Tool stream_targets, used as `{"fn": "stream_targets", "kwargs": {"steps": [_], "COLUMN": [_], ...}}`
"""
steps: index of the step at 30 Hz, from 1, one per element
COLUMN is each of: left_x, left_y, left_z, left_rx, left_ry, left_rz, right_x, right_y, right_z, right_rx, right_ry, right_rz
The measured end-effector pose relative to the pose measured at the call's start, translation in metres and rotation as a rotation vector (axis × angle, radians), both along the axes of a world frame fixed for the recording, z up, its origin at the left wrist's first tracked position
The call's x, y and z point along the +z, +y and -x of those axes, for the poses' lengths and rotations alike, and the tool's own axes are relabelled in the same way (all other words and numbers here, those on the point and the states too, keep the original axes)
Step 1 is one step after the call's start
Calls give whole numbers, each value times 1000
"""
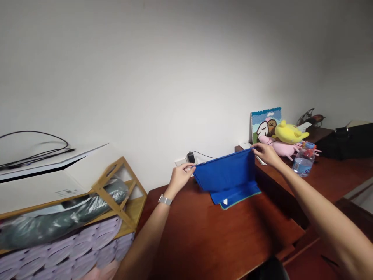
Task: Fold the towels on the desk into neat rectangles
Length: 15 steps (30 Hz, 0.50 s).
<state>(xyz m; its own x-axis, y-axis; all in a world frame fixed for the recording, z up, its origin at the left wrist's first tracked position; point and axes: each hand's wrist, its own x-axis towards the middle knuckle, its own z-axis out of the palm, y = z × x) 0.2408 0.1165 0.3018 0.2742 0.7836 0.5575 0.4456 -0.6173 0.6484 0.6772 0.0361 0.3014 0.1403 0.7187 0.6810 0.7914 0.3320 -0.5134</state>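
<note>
A blue cloth [225,171] is stretched between my two hands above the brown wooden table [201,233]. Its upper edge is raised, while the lower part lies on the tabletop, showing a green border and a small white tag. My left hand [182,177], with a silver watch at the wrist, pinches the upper left corner. The upper right corner is pinched by my right hand [265,153].
To the right stand a water bottle [304,160], pink and yellow plush toys [290,133] and a dog picture [265,122]. A wooden rack [124,194] is at the left. A black plug [190,157] sits in the wall socket behind the cloth.
</note>
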Motion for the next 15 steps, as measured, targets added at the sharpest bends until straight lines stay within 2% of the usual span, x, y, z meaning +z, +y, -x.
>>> {"fn": "stream_targets", "kwargs": {"steps": [2,3,5,7,12,14,15], "left_x": [-5,-13,-43,-87,-213,-253,-268], "left_y": [11,14,18,23,32,31,29], "left_z": [-14,-20,-32,-45,-74,-80,-80], "left_rx": [61,82,98,81,41,38,43], "left_ry": [-44,-46,-4,84,357,425,435], "left_rz": [-67,-84,-94,-82,-2,3,-9], "right_x": [-7,-17,-51,-99,-233,-274,-289], "right_y": [19,26,37,46,62,61,60], "right_z": [-6,-9,-14,-15,-6,-2,-2], "right_rx": [-53,-81,-138,-183,-304,-356,-376], "right_ry": [39,61,104,132,214,255,271], "right_rz": [-97,-135,-163,-120,143,224,249]}}
